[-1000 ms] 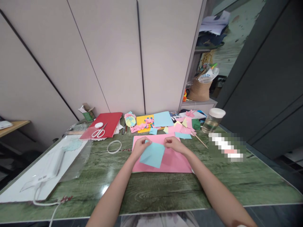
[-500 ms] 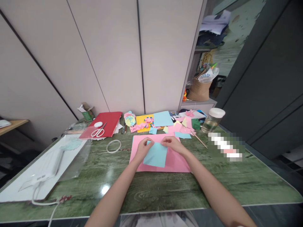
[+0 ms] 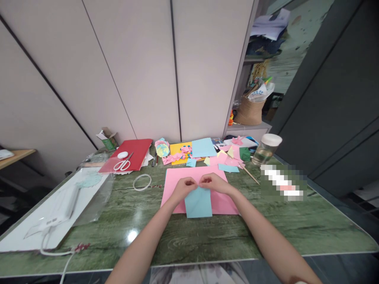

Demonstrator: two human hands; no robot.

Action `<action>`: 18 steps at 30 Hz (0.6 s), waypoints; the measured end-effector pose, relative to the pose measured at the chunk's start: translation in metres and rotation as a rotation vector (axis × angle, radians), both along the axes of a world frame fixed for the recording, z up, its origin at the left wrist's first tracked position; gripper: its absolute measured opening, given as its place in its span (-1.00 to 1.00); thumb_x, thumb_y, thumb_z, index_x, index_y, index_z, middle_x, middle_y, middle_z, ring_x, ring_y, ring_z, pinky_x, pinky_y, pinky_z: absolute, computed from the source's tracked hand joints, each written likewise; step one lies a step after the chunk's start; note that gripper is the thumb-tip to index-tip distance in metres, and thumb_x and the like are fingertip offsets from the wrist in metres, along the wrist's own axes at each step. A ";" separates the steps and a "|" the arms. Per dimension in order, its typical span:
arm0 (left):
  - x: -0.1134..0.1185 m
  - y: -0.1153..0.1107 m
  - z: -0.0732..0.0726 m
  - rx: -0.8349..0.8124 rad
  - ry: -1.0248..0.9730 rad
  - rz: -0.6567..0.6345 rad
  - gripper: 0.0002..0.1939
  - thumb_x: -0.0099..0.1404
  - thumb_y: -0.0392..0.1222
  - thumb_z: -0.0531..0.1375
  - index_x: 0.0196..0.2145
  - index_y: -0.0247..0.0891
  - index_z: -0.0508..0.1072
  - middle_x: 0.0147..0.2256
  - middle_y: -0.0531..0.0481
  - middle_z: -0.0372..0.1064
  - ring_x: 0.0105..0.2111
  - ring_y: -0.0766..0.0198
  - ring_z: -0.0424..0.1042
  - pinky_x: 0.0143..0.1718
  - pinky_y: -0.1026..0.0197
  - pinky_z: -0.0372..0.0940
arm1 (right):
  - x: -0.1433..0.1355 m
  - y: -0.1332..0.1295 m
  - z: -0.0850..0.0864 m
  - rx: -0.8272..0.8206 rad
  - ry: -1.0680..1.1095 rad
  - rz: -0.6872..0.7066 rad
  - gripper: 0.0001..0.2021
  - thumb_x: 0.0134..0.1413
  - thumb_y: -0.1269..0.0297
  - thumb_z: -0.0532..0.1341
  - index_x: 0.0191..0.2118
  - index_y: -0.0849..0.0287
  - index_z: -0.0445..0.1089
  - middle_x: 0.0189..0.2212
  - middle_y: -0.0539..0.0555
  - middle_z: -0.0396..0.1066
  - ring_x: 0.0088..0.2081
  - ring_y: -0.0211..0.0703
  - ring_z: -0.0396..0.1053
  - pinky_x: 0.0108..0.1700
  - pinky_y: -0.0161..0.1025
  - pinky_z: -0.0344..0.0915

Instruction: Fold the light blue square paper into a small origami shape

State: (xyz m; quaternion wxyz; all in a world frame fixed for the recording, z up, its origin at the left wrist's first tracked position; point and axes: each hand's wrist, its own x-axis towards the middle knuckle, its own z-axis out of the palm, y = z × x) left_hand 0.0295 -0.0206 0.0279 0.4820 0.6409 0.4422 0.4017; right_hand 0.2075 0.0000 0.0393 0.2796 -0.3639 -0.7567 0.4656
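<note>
A light blue square of paper (image 3: 199, 204) hangs from my fingertips over a larger pink sheet (image 3: 171, 185) on the table. Along its top edge, my left hand (image 3: 186, 188) pinches it with thumb and forefinger. My right hand (image 3: 213, 184) pinches the same edge just to the right, the fingertips of both hands almost meeting. The lower edge of the blue paper reaches slightly past the pink sheet's near edge. Faint diagonal lines show on the blue paper.
Scissors (image 3: 122, 165) lie on a red folder (image 3: 139, 152) at back left, near a white ring (image 3: 142, 182). Paper scraps (image 3: 226, 157) and another blue sheet (image 3: 204, 147) lie behind my hands. A lidded jar (image 3: 266, 150) and a wooden stick (image 3: 251, 175) are at right.
Both hands have drawn closer together on the top edge. The blue paper has shifted slightly right and toward me, now overhanging the pink sheet's near edge.
</note>
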 end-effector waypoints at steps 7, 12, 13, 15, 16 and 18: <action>-0.005 0.002 0.003 -0.014 -0.022 0.026 -0.96 -0.08 -0.30 0.14 -0.59 -0.32 0.38 -0.59 0.08 0.28 -0.54 0.39 0.22 -0.49 0.33 0.09 | 0.006 0.006 0.000 0.014 0.010 -0.027 -0.81 -0.15 0.18 0.20 -0.49 0.22 0.40 -0.51 0.01 0.38 -0.45 -0.26 0.23 -0.36 -0.30 0.14; -0.024 0.011 0.004 -0.069 -0.050 0.024 -0.94 -0.06 -0.28 0.14 -0.55 -0.32 0.37 -0.63 0.08 0.28 -0.59 0.37 0.29 -0.52 0.32 0.14 | 0.021 0.016 0.001 -0.015 0.049 -0.073 -0.78 -0.17 0.14 0.20 -0.50 0.23 0.37 -0.56 -0.01 0.33 -0.49 -0.29 0.21 -0.43 -0.33 0.10; -0.028 0.013 0.004 -0.079 -0.055 0.031 -0.94 -0.07 -0.28 0.14 -0.55 -0.32 0.36 -0.63 0.06 0.29 -0.58 0.36 0.31 -0.51 0.32 0.15 | 0.025 0.017 0.002 -0.021 0.060 -0.086 -0.77 -0.17 0.14 0.20 -0.51 0.24 0.37 -0.56 -0.01 0.32 -0.49 -0.29 0.20 -0.43 -0.33 0.09; -0.034 0.017 0.004 -0.098 -0.065 0.060 -0.94 -0.06 -0.28 0.14 -0.55 -0.32 0.35 -0.60 0.04 0.32 -0.57 0.35 0.33 -0.51 0.33 0.16 | 0.030 0.019 0.003 -0.026 0.087 -0.118 -0.76 -0.17 0.13 0.19 -0.51 0.24 0.35 -0.55 -0.01 0.30 -0.48 -0.29 0.20 -0.42 -0.33 0.09; -0.036 0.018 0.005 -0.106 -0.072 0.077 -0.92 -0.06 -0.26 0.15 -0.54 -0.32 0.35 -0.58 0.02 0.33 -0.56 0.35 0.34 -0.51 0.34 0.16 | 0.032 0.020 0.003 -0.025 0.099 -0.136 -0.76 -0.16 0.12 0.19 -0.51 0.24 0.34 -0.54 -0.01 0.30 -0.47 -0.29 0.20 -0.40 -0.32 0.10; -0.037 0.018 0.006 -0.126 -0.086 0.103 -0.86 -0.02 -0.19 0.15 -0.50 -0.32 0.35 -0.54 0.00 0.35 -0.53 0.35 0.35 -0.50 0.35 0.16 | 0.033 0.020 0.004 -0.020 0.118 -0.165 -0.75 -0.16 0.11 0.18 -0.51 0.24 0.33 -0.53 -0.01 0.29 -0.46 -0.29 0.19 -0.38 -0.32 0.10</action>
